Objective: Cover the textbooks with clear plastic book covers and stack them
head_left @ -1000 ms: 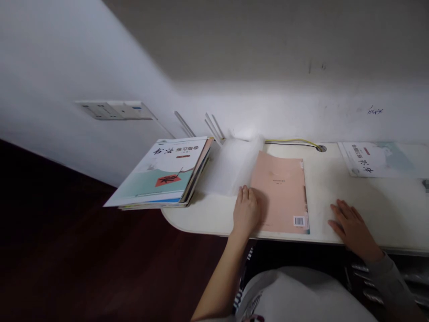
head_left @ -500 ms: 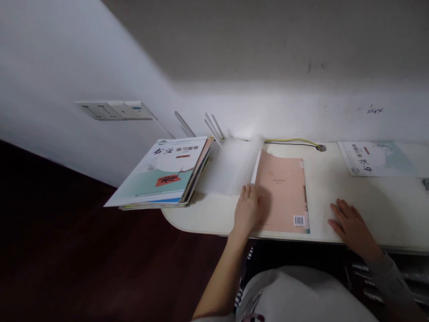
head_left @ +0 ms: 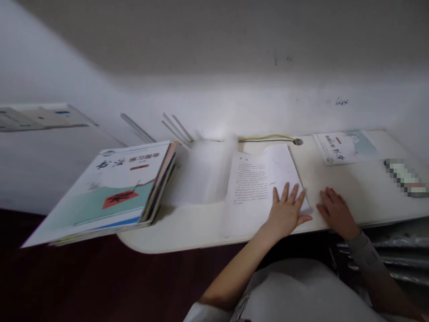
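A booklet lies on the white desk with a page of small printed text facing up. My left hand rests on its right side, palm down with the fingers spread. To the right of the booklet, my right hand lies on the desk top with its fingers extended, holding nothing. A translucent plastic sheet is spread out along the booklet's left side. The booklet's peach cover is hidden now.
A stack of books juts over the desk's left end. Toward the back right lies another booklet, with a blurred-out phone-like object beyond it. A yellow cable runs to a desk hole. Grey rods stand by the wall.
The peach cover with the barcode has given way to a printed page. My left hand has gone from the booklet's left edge to its right side. The view has shifted right.
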Tool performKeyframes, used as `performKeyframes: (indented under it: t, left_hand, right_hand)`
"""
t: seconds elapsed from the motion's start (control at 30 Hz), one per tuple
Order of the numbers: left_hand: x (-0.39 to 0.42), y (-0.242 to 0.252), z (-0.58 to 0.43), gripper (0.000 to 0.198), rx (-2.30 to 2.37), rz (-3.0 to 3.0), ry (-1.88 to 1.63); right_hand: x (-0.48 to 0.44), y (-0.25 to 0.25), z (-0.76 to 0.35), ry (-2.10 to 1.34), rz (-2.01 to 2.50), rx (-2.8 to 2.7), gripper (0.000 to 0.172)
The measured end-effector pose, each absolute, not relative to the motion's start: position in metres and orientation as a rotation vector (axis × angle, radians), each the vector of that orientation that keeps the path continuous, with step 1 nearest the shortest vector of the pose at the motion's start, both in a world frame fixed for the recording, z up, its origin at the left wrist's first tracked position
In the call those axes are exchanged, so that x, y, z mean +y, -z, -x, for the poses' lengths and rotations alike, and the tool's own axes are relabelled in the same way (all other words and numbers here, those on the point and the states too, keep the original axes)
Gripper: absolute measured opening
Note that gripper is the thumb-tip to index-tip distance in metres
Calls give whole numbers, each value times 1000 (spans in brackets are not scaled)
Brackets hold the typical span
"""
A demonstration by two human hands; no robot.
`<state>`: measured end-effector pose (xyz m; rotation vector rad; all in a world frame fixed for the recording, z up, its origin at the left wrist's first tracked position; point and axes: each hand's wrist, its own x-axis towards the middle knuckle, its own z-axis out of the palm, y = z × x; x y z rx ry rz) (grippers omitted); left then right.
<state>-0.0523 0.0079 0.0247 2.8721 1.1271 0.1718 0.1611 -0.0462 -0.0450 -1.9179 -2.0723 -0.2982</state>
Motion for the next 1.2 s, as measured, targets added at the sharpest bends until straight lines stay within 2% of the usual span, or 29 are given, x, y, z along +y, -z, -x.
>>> performKeyframes:
  t: [0.43,0.73,1.2]
  left_hand:
    - [6,7,5,69,996,-2886,-97]
    - [7,10,1,66,1018,-2862,-95]
    - [1,12,-24,61,1063,-2871,-135]
  right_hand:
    - [-45,48,-168,20,1808,-1900,47]
    - [-46,44,-169,-98,1782,-1739,51]
    - [-49,37,-172,-239,1723,-1386,46]
